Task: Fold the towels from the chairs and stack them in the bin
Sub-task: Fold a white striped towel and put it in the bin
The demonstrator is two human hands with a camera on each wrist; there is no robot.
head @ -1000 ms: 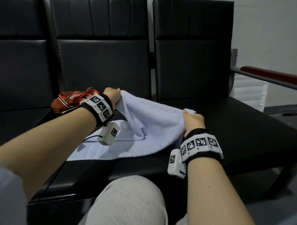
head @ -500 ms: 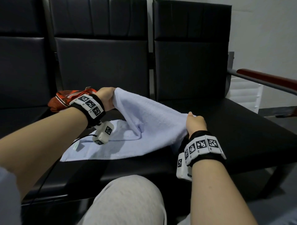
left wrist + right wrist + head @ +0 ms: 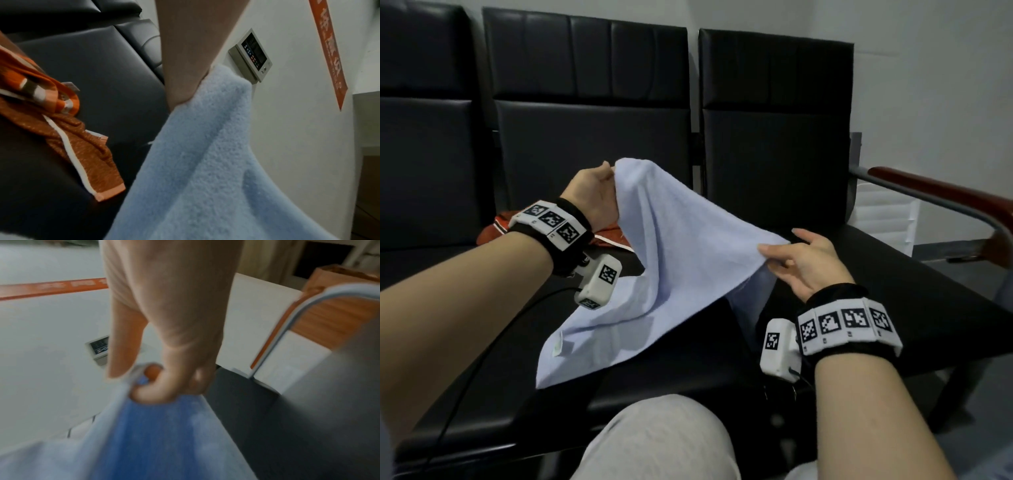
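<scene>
Over the middle seat (image 3: 688,383) of the row of black chairs, a pale blue towel (image 3: 671,260) hangs stretched between two hands, its upper edge running as a slanted line from the far left down to the near right. The left hand (image 3: 592,195) is the higher and farther one, up near the seat back, fingers closed around one top corner; the wrist view shows the cloth bunched under the heel of that hand. The right hand (image 3: 803,260) sits lower and closer to the person, pinching the other corner between thumb and curled forefinger while the remaining fingers spread loose. From that held edge the towel falls toward the person, and its lower end, the one with the small label, trails on the front of the seat. So the long axis runs away from the hands, down and forward, and I judge the fold will come from carrying the held edge over onto that resting end. An orange patterned towel (image 3: 496,229) lies crumpled on the seat just behind the left wrist, untouched. No bin shows in any view.
</scene>
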